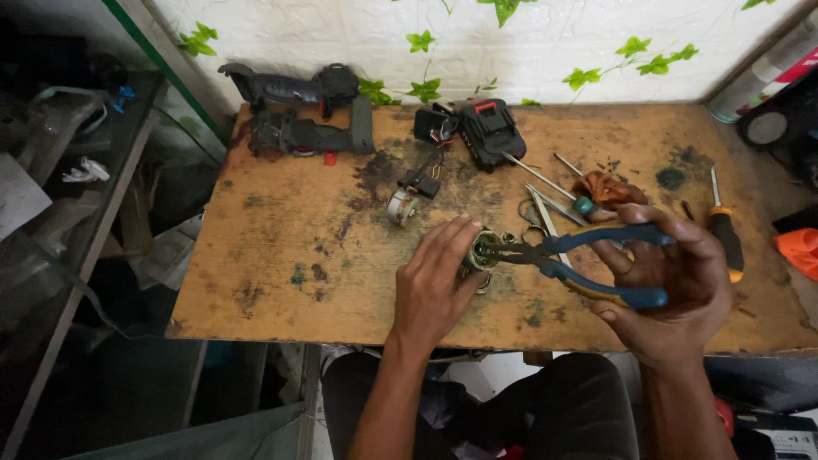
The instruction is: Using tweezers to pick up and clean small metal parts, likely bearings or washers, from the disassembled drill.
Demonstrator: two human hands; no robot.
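Round metal part (484, 251); blue-handled pliers (588, 255)

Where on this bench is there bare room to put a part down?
Bare: the left half of the bench, between the drill shells and the front edge, left of the left hand. Crowded: around the pliers, screwdrivers and battery.

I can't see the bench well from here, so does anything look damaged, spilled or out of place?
Yes. The drill housing lies split open at the back left, and the battery pack trails loose wires. Dark stains blotch the wooden table. The left hand steadies a small round metal part gripped by pliers in the right hand.
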